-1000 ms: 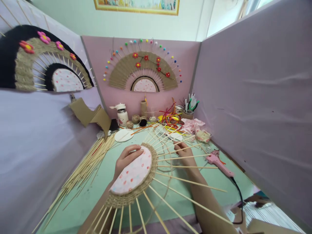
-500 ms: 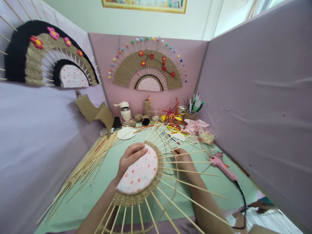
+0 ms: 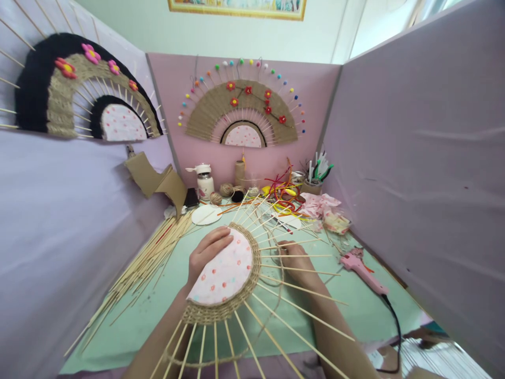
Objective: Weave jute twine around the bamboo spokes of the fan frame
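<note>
My left hand (image 3: 205,255) grips the straight edge of a woven fan (image 3: 231,266), fingers lying on its half-round white cloth centre with small pink flowers. A braided twine band (image 3: 215,314) rims that cloth, and thin bamboo sticks spread outward from it to the right and toward me. Behind the right-hand sticks, my right hand (image 3: 295,258) is closed, fingertips bent together at the jute twine (image 3: 281,279). The twine hangs in a long loose loop across the sticks and curves round below the band. Sticks partly hide the right fingertips.
Loose bamboo sticks (image 3: 145,263) lie in a pile at left. A pink glue gun (image 3: 365,271) with a black cord rests at right. Twine balls, a white bottle (image 3: 204,184), pipe cleaners (image 3: 282,192) and pink cloth (image 3: 319,204) line the back. Finished fans (image 3: 242,113) hang on the partitions.
The fan has tilted and shifted slightly left and up with my left hand. My right hand stays beside the sticks, its fingers more bent. The view has turned a little left.
</note>
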A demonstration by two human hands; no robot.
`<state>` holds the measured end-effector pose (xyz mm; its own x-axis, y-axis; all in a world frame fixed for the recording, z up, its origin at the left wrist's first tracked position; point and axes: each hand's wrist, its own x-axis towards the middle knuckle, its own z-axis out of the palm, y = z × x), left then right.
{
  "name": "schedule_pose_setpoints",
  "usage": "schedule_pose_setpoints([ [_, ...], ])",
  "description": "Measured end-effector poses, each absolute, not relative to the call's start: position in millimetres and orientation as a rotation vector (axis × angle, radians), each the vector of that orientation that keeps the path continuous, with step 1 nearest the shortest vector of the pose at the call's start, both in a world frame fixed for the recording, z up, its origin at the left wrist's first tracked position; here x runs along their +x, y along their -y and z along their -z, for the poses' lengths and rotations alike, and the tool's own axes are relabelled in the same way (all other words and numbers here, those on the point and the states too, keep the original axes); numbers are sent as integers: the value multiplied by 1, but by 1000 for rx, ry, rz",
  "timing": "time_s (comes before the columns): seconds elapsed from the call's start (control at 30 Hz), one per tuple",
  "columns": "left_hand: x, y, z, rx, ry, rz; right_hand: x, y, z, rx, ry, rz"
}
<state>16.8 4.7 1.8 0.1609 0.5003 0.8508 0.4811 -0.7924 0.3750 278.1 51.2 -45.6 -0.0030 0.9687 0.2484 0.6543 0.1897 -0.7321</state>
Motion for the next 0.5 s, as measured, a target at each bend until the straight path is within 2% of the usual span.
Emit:
schedule_pose_setpoints([
  [0.27,16,-5,-2,2384,-1018,-1716,332,-31,45,-1613,1782,-260],
  [0.5,16,-7,-3,2341,-1053,-1736,439,-8,40,-2181,1634,134],
])
